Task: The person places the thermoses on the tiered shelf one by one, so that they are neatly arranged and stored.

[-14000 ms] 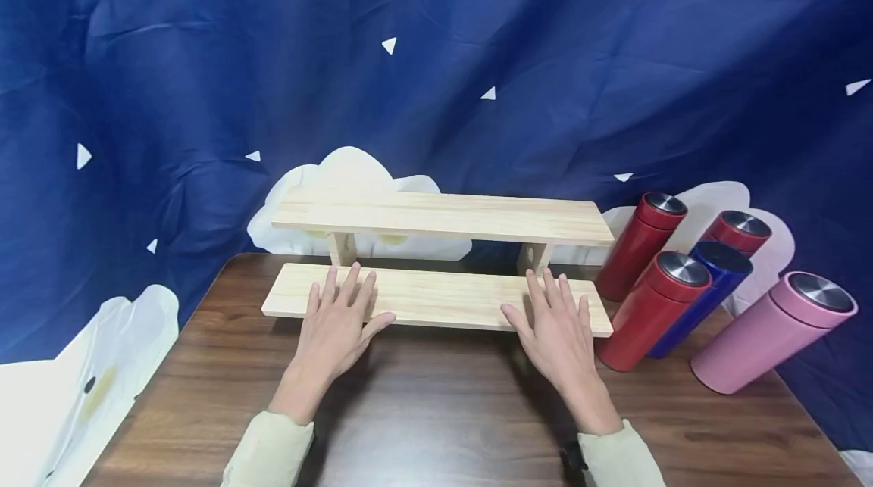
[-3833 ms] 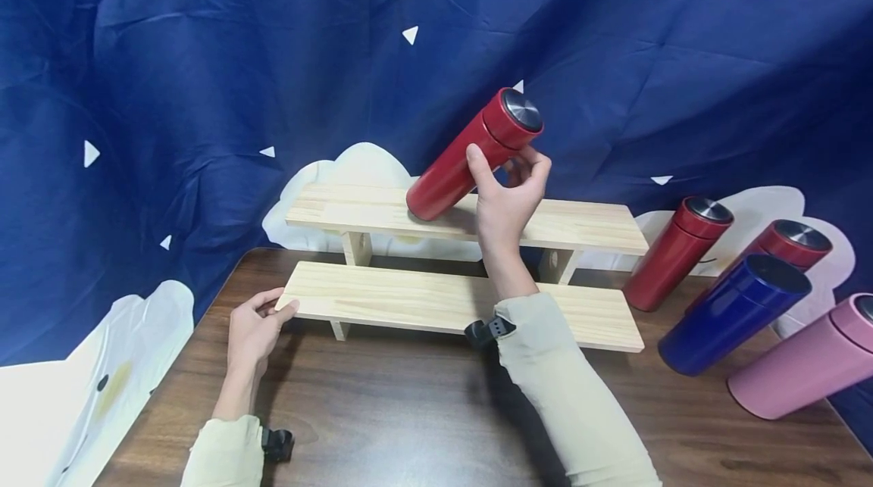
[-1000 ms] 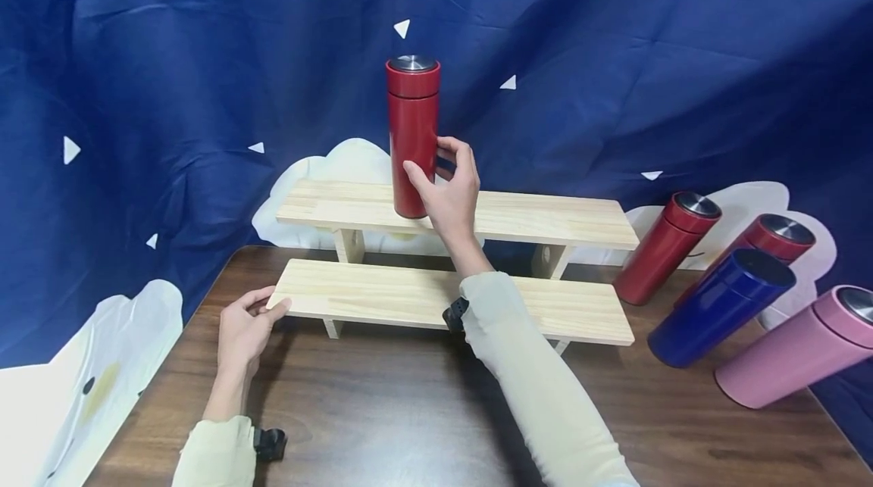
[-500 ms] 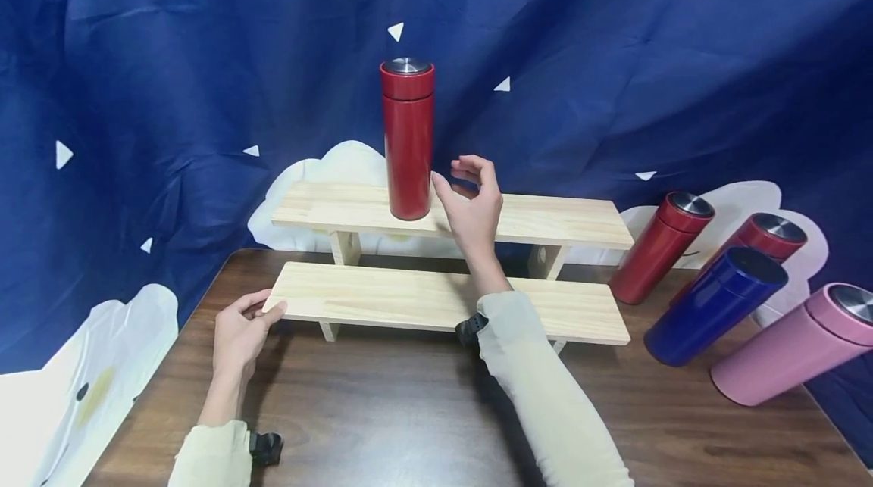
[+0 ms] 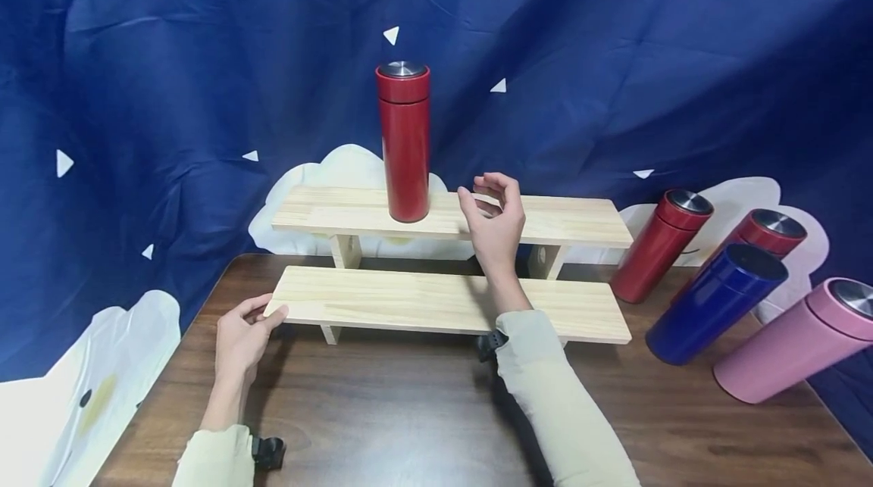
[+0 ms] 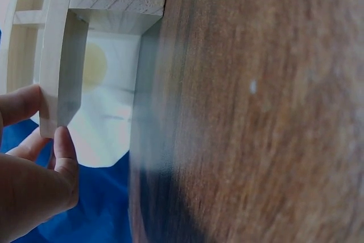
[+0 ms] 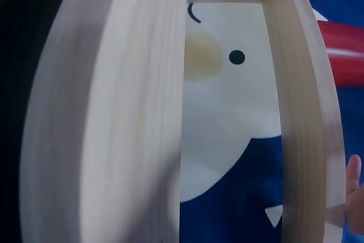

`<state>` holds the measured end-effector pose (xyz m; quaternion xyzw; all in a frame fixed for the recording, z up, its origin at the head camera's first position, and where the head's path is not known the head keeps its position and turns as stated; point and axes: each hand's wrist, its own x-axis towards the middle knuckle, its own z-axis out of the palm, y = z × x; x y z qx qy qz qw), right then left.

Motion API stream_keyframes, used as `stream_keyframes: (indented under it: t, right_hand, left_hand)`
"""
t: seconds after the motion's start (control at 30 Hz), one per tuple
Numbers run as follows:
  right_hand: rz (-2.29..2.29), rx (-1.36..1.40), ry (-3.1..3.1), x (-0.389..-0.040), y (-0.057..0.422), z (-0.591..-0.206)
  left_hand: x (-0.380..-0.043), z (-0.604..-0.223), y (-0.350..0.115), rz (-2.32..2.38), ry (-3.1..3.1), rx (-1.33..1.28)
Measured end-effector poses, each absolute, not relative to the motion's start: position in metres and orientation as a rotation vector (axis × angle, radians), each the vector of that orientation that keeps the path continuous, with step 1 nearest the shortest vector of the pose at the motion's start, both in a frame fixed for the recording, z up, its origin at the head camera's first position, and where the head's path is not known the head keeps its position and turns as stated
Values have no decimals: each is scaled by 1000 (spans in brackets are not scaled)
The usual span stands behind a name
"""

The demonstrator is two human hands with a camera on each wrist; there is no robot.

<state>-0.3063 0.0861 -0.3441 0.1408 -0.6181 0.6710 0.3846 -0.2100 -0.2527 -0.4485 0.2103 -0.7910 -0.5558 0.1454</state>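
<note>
Currently, a red vacuum flask (image 5: 405, 142) is standing upright on the upper board (image 5: 327, 208) of a two-tier wooden rack (image 5: 344, 251). The right hand (image 5: 496, 233) is hovering near it without touching, thumb and curved fingers parted, holding nothing; the left hand (image 5: 240, 339) is pinching the lower board (image 5: 382, 298) at its left end. The flask is probably offering a rigid, slick, fairly weighty body, best gripped around its middle. No brand or lettering is showing legibly.

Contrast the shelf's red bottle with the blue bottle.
The shelf bottle is red; the blue bottle, deep blue. The shelf bottle stands on the upper shelf; the blue bottle, on the table. The shelf bottle's top looks silvery; the blue bottle's, dark. Both are tall cylinders.
</note>
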Motion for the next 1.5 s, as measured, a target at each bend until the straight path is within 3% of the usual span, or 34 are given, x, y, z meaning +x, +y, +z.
stream_keyframes:
  t: [0.3, 0.8, 1.17, 1.5]
  right_hand:
    - [1690, 329, -1541, -285, 102, -328]
    - [1686, 219, -1557, -272, 126, -340]
    - [1668, 193, -1531, -281, 154, -364]
    - [1576, 121, -1511, -261, 184, -364]
  left_hand:
    - [-210, -445, -252, -1597, -2273, 593]
    - [-209, -445, -253, -1630, -2264, 600]
    - [-209, -446, -253, -1631, -2273, 598]
    - [-209, -445, -253, -1633, -2289, 603]
